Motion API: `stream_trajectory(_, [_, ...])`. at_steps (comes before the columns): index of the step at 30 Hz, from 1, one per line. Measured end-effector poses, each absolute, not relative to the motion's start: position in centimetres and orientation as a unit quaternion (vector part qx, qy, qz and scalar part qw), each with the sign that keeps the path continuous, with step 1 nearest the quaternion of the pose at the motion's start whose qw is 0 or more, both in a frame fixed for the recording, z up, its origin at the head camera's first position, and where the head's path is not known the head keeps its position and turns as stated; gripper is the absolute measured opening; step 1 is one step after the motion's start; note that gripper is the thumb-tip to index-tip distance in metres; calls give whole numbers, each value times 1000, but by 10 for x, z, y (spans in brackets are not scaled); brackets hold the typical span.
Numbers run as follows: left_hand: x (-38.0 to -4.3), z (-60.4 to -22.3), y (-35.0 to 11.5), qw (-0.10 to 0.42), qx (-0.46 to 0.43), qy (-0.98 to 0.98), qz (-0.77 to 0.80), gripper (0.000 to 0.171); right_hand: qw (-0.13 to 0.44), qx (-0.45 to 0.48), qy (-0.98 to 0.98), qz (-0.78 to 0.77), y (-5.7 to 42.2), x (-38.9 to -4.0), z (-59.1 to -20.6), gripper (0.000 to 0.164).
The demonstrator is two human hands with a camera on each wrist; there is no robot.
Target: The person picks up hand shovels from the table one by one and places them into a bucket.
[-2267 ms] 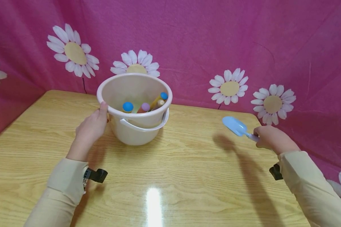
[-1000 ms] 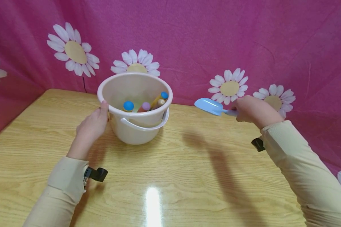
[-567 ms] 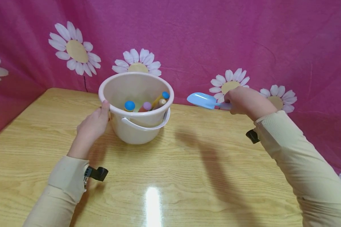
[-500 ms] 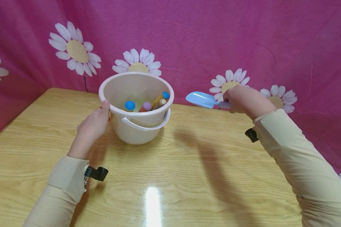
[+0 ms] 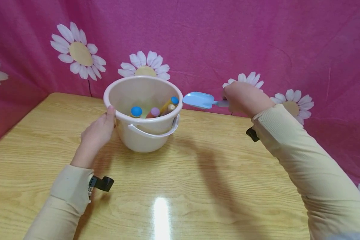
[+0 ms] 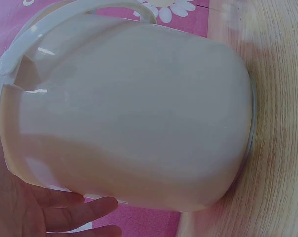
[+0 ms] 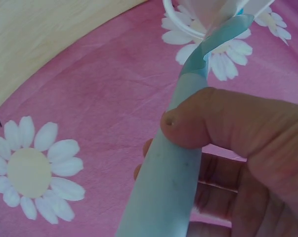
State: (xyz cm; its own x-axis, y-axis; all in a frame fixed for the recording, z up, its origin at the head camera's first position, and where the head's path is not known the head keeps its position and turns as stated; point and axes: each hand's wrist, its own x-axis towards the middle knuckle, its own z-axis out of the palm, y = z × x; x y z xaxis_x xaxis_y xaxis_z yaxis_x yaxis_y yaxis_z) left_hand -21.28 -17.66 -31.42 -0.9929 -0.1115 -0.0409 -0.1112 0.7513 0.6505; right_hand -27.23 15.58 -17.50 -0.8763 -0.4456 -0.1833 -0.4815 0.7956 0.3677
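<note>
A cream bucket (image 5: 144, 135) stands upright on the wooden table, its handle folded down at the front. Inside it lie several toy pieces, among them a blue knob (image 5: 136, 111), a purple-topped piece (image 5: 154, 111) and a yellow stick with a blue end (image 5: 170, 102). My left hand (image 5: 98, 131) holds the bucket's left rim, thumb on top; in the left wrist view its other fingers (image 6: 82, 213) lie along the outer wall. My right hand (image 5: 246, 96) grips the handle of a light blue toy shovel (image 5: 199, 100), its thumb along the handle. The shovel's tip is in the air, at the bucket's right rim.
The wooden table (image 5: 138, 196) extends in front of the bucket and to both sides. Behind it hangs a pink cloth (image 5: 198, 40) printed with white daisies, close to the table's back edge. Both wrists carry black mounts (image 5: 102, 184).
My right hand has carried the shovel leftward and upward, from the table's right side to the bucket's rim. The left hand and the bucket stay in place.
</note>
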Motion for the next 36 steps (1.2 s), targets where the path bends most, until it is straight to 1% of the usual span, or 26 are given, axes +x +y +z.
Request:
stream_trajectory(8, [-213,-314,-178,4,57,-934,-352,80,70,-213,954,198,138,-273,-165,16])
stream_trajectory(14, [-213,-314,-178,2,58,-933,-354,80,70,-210,952,211,121,-270,-157,14])
stream_trajectory(19, [-215,-315,-178,-1,56,-932,-358,81,51,-221,948,225,106,-268,-156,12])
stream_trajectory(22, [-215,-315,-178,-1,56,-932,-359,81,26,-232,944,235,96,-268,-159,11])
stream_trajectory(28, [-215,-316,-178,0,56,-932,-358,82,-23,-247,937,247,78,-267,-165,16])
stream_trajectory(36, [-214,-314,-178,-4,60,-930,-364,80,-31,-253,924,284,56,-266,-167,14])
